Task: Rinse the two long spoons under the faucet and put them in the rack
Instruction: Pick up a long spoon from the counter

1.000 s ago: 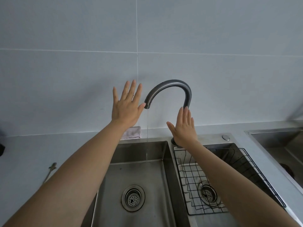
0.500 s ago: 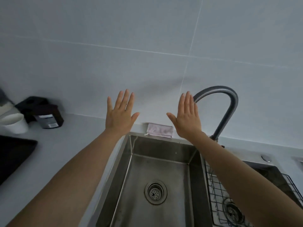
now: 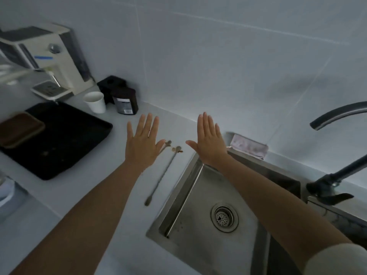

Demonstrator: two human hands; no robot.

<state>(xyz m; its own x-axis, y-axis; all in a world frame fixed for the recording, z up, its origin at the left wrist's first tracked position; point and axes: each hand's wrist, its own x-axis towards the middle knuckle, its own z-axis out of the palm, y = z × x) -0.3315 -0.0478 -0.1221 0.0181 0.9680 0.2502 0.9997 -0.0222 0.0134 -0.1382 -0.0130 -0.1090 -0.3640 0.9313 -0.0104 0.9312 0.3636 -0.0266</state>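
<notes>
Two long metal spoons lie on the grey counter left of the sink. One spoon (image 3: pixel 162 175) shows its full length, bowl end far, handle end near. The other spoon (image 3: pixel 166 144) is mostly hidden under my left hand (image 3: pixel 142 144), only its bowl end showing. My left hand is held flat above the counter, fingers spread, empty. My right hand (image 3: pixel 209 141) hovers open over the sink's far left corner, also empty. The dark curved faucet (image 3: pixel 335 116) stands at the right, spout pointing left over the steel sink (image 3: pixel 190 195). The rack is out of view.
A black tray (image 3: pixel 65 139) with a brown sponge lies at the left. Behind it stand a white water dispenser (image 3: pixel 57 62), a white paper cup (image 3: pixel 95 102) and a dark bottle (image 3: pixel 125 102). A folded cloth (image 3: pixel 248 145) rests behind the sink.
The view has swung left and down, bringing the spoons, tray and dispenser into sight and losing the rack. Both open hands have moved left from the faucet to above the counter.
</notes>
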